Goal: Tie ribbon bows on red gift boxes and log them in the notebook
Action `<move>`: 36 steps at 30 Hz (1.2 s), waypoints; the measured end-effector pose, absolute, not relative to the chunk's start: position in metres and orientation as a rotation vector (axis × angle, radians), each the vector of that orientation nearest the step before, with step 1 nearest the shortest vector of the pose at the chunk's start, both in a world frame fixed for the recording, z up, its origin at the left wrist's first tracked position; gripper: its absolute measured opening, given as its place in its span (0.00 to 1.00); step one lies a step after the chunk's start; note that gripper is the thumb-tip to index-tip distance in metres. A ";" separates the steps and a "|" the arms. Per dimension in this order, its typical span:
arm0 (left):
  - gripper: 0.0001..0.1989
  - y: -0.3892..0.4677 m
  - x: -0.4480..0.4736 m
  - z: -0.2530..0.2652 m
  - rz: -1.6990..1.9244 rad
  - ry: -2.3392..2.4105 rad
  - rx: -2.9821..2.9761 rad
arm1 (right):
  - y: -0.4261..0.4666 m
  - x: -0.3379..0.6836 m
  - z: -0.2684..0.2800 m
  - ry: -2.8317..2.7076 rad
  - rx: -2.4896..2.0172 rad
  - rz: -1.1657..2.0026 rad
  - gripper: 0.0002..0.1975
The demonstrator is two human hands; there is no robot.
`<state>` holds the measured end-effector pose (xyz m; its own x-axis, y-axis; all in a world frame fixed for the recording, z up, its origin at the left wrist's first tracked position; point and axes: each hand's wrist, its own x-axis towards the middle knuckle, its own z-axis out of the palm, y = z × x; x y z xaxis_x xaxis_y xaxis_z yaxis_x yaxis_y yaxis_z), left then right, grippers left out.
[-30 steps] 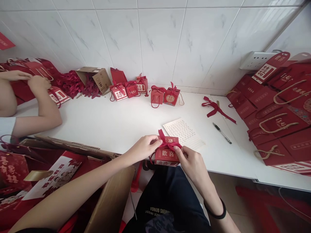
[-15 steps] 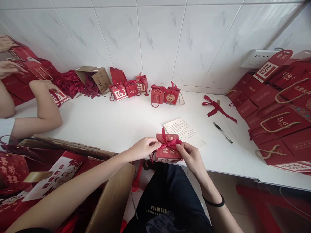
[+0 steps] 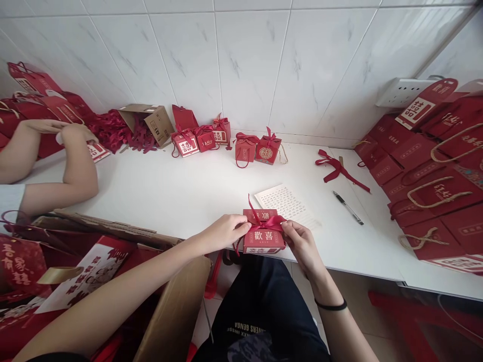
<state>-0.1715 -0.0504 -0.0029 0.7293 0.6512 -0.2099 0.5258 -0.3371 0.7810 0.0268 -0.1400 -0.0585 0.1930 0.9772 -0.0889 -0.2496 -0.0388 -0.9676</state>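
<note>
A small red gift box (image 3: 264,242) with gold characters lies at the table's front edge, right above my lap. Across its top runs a dark red ribbon (image 3: 268,224) tied in a bow, one tail sticking up. My left hand (image 3: 232,230) pinches the ribbon at the bow's left side. At the right, the fingertips of my right hand (image 3: 300,239) are closed on the bow's right loop. A handwritten notebook sheet (image 3: 289,203) lies just behind the box.
A pen (image 3: 347,207) and a loose ribbon (image 3: 337,171) lie to the right, before stacked red boxes (image 3: 418,186). Finished-looking boxes (image 3: 247,151) line the wall. Ribbons spill from a cardboard carton (image 3: 158,125). At left are a co-worker's arms (image 3: 71,176) and an open carton (image 3: 173,301).
My right hand has shifted slightly right, and the bow's right loop looks more spread. The upright tail leans further left. The co-worker's hands have come together lower down.
</note>
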 end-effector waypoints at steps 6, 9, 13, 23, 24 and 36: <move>0.17 -0.051 -0.172 -0.003 0.168 0.887 2.119 | -0.137 0.026 -0.067 -0.801 -1.117 1.263 0.26; 0.17 -0.053 -0.173 -0.004 0.183 0.940 2.158 | -0.138 0.033 -0.064 -0.881 -1.219 1.252 0.27; 0.17 -0.057 -0.174 -0.001 0.326 1.009 2.144 | -0.133 0.051 -0.040 -1.092 -1.564 0.782 0.24; 0.10 -0.069 -0.139 0.003 0.427 0.842 2.845 | -0.065 0.024 0.001 -1.808 -1.608 0.884 0.07; 0.10 -0.070 -0.138 0.000 0.423 0.866 2.858 | -0.061 0.024 0.001 -1.817 -1.583 0.950 0.07; 0.10 -0.071 -0.138 -0.012 0.345 0.908 2.826 | -0.051 0.038 -0.010 -1.712 -1.580 0.997 0.11</move>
